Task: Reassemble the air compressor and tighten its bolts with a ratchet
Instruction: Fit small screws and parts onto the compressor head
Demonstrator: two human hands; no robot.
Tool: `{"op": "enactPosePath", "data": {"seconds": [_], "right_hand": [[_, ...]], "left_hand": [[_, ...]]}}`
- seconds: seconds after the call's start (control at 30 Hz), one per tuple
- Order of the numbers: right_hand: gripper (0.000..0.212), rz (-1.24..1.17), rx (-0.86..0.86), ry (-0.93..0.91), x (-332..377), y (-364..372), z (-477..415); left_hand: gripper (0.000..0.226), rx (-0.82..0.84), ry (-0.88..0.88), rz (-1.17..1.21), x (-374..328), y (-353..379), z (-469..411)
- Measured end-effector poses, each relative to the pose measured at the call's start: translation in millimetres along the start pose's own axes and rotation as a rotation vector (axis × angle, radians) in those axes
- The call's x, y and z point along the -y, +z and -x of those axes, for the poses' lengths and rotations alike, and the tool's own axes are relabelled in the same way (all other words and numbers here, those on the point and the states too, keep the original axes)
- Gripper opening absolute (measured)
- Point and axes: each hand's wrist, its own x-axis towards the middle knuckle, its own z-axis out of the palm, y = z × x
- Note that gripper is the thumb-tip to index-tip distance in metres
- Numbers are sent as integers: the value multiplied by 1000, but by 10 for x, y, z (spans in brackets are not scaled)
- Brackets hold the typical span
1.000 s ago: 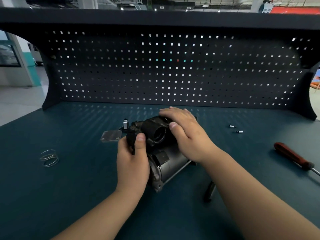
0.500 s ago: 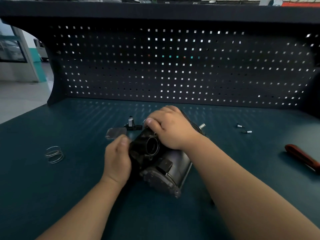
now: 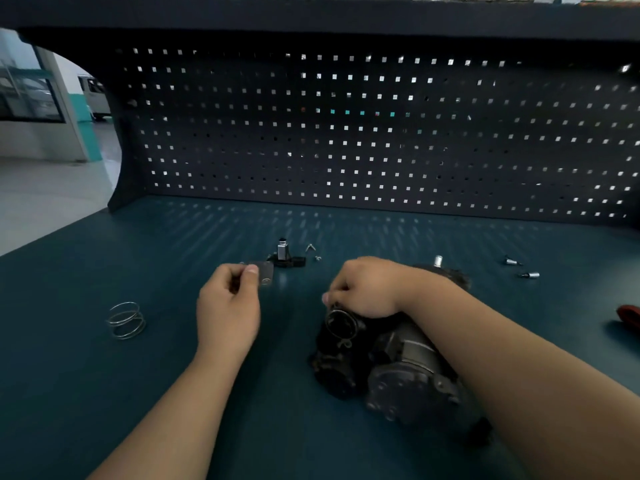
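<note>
air compressor (image 3: 391, 372): lies on its side on the worktop (image 3: 173, 393), right of centre and close to the camera. black head end with a round port points up and left, grey ribbed motor end points toward the viewer.
right hand (image 3: 367, 289): sits on the far top of the compressor, fingers curled down over it, fingertips at the rim of the round port. forearm crosses over the motor body.
left hand (image 3: 228, 306): well left of the compressor, not touching it. thumb and curled fingers pinch the left end of a small grey metal plate (image 3: 265, 275). cannot tell if the plate is lifted or lying on the worktop.
black bracket part (image 3: 284, 254): just behind the plate, with an upright silver fitting on it.
bent wire clip (image 3: 310, 247): right of the bracket, tiny screw (image 3: 318, 258) just beside it.
silver cylinder (image 3: 438, 260): stands behind the right wrist.
bolts (image 3: 530, 274): two small silver ones, far right on the worktop, near each other and well apart from the compressor.
coil spring (image 3: 126, 320): lies alone at the left, well apart from both hands.
red handle (image 3: 628, 317): at the right edge, cut off by the frame.
pegboard (image 3: 346, 133): dark, runs across the back of the worktop.
</note>
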Motion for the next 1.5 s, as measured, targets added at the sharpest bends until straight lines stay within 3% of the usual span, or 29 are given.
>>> {"op": "enactPosePath", "data": {"seconds": [0.13, 0.23, 0.33, 0.43, 0.57, 0.63, 0.7, 0.8, 0.87, 0.97, 1.07, 1.13, 1.27, 1.37, 1.43, 1.5], "right_hand": [[31, -74, -96, 40, -153, 20, 92], [33, -76, -155, 55, -144, 48, 79], [36, -84, -194, 77, -147, 39, 36], [36, -99, -196, 91, -152, 39, 22], [38, -120, -202, 101, -175, 51, -7], [37, -134, -207, 102, -188, 55, -17], [33, -154, -207, 110, -190, 53, -14], [21, -202, -255, 132, -183, 29, 5], [35, -301, -314, 102, -152, 10, 59], [66, -565, -382, -24, -48, 1, 199], [83, -475, -347, -114, 29, 18, 309], [84, -405, -352, -134, 65, 12, 348], [57, -374, -455, -122, 78, -62, 394], [31, -485, -567, -48, 57, -170, 457], [15, -596, -557, -6, 64, -255, 496], [14, -585, -459, 24, 88, -323, 539]], "left_hand": [[41, 72, 75, -183, -34, 264, -291], [33, 245, 181, -624, 48, 515, -648], [65, 423, 92, -987, 152, 723, -955], [47, 495, 33, -1036, 253, 830, -1154], [35, 408, 148, -916, 318, 780, -1113], [34, 314, 159, -706, 229, 710, -976], [34, 299, -12, -316, 33, 647, -824], [33, 395, -418, 292, -367, 504, -561], [34, 469, -521, 463, -504, 429, -350], [31, 537, -618, 507, -530, 359, 48], [33, 610, -690, 564, -511, 335, 311], [36, 602, -675, 585, -540, 319, 366], [42, 602, -576, 556, -592, 291, 403], [47, 579, -505, 565, -562, 291, 461], [47, 565, -472, 564, -530, 296, 502], [47, 563, -428, 536, -493, 306, 519]]}}
